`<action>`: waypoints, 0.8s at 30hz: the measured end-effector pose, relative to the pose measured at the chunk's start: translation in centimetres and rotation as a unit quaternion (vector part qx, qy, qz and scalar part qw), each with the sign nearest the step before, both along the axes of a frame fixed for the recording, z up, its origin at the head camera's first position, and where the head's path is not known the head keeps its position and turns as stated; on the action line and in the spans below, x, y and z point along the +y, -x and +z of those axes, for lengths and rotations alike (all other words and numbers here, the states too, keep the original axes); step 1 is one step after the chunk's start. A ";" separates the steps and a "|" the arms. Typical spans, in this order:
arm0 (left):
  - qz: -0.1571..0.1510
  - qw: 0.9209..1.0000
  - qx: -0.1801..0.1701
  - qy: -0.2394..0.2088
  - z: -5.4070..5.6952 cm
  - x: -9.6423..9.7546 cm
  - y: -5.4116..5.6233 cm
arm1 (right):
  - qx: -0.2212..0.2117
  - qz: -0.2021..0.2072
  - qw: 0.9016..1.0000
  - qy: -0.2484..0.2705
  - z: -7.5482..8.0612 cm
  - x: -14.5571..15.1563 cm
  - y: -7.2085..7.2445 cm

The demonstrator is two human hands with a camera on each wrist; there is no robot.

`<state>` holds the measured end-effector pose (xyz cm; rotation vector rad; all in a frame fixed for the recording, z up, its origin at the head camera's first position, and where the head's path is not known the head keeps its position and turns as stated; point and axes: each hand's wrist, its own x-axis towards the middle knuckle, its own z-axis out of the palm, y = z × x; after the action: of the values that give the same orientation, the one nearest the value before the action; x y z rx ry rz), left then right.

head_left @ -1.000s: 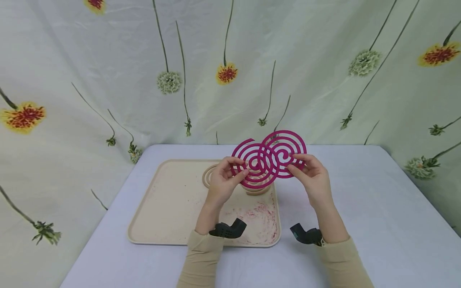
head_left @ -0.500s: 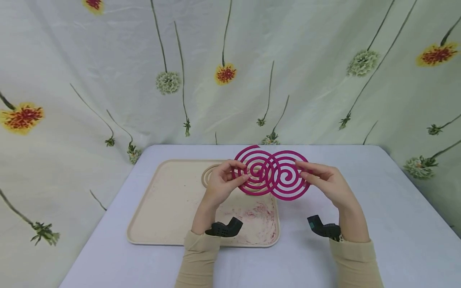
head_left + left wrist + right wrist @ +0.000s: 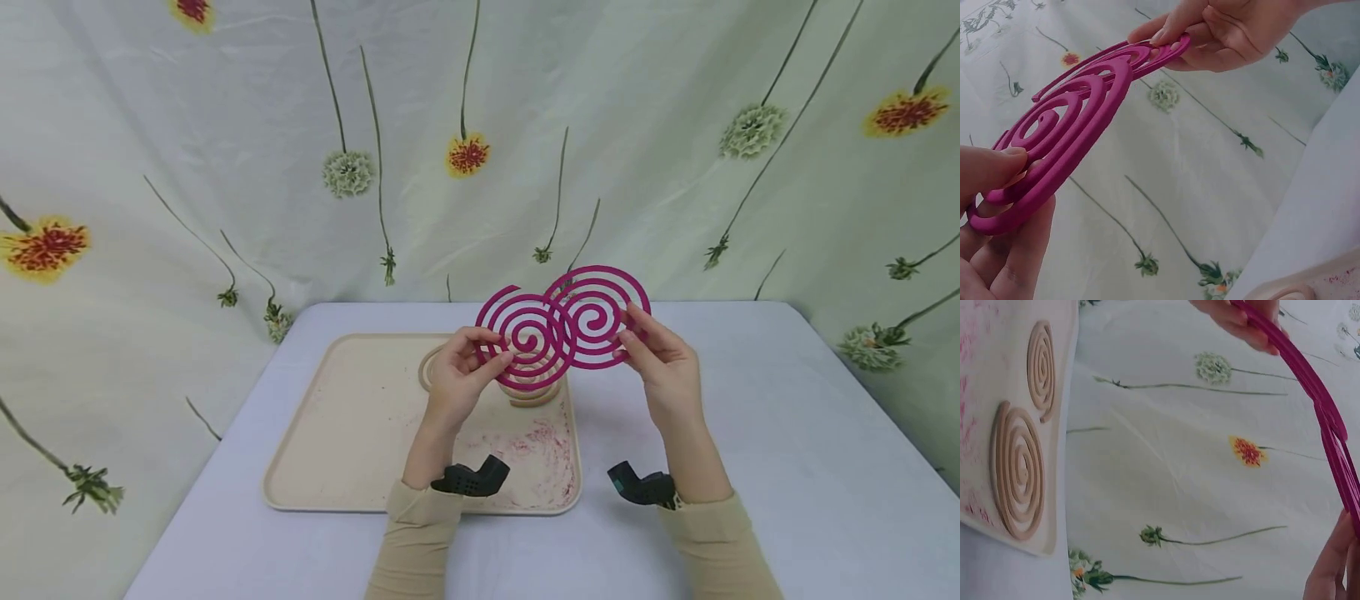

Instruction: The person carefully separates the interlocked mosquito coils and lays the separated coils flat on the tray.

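Two magenta mosquito coils are held up over the tray's right side, overlapping and interlinked where their outer turns cross. My left hand pinches the left coil at its outer turns, thumb on the near face. The right coil sits slightly higher, its right edge pinched by my right hand. In the left wrist view, the left coil slants away from the thumb, towards the right hand. Edge-on in the right wrist view, the coils meet at an angle.
A beige tray with pink smears lies on the white table. Two tan coils lie on it in the right wrist view, a nearer coil and a farther coil. Flower-patterned cloth hangs behind the table.
My right hand moved right and the right coil tipped down, then both came back up and the hand swung left. My left hand stays nearly still, its coil tilting slightly. The coils still overlap.
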<state>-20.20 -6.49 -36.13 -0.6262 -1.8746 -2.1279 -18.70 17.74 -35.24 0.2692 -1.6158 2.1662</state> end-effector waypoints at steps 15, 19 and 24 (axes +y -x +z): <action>0.040 0.999 0.018 0.013 0.2 -1.2 0.0 | -0.005 -0.054 0.998 -0.007 0.0 -0.8 -0.1; 0.026 0.999 0.023 0.023 0.1 -1.9 0.1 | 0.000 -0.070 0.997 -0.026 0.0 -0.6 -0.1; 0.002 0.999 0.022 0.038 0.1 -2.9 0.2 | -0.017 -0.059 0.996 -0.058 0.2 -0.2 -0.2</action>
<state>-20.44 -9.39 -36.03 -0.6779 -1.9390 -2.0327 -18.54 17.51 -34.99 0.1687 -1.7332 2.0037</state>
